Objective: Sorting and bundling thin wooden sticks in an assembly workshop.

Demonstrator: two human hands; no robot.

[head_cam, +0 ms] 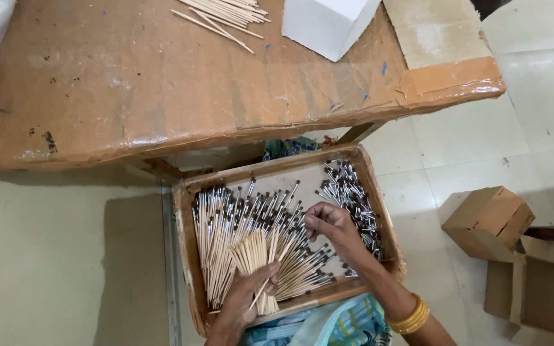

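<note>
Sticks in tray: pale wooden sticks with dark and silver tips (251, 221) lie heaped in a shallow cardboard tray (184, 256) on the person's lap, just below the desk (129, 83) edge.
Long axis: most sticks run from the near-left of the tray up toward its far-right, tips pointing away from the person.
Left hand: left hand (242, 301) is closed around a fanned bundle of bare sticks (252, 256), held upright over the near edge of the tray.
Right hand: right hand (331, 224) rests on the heap with fingertips pinched together on a stick or two; which exact stick cannot be told.
Direction between hands: the bundle sits left of and nearer the person than the right hand, close by.
Loose tips: a separate cluster of silver and black caps (354, 195) lies just beyond the right hand, nearer to it than to the left.
Elsewhere: more bare sticks (226, 16) and a white box (328, 22) on the desk, well apart.
</note>
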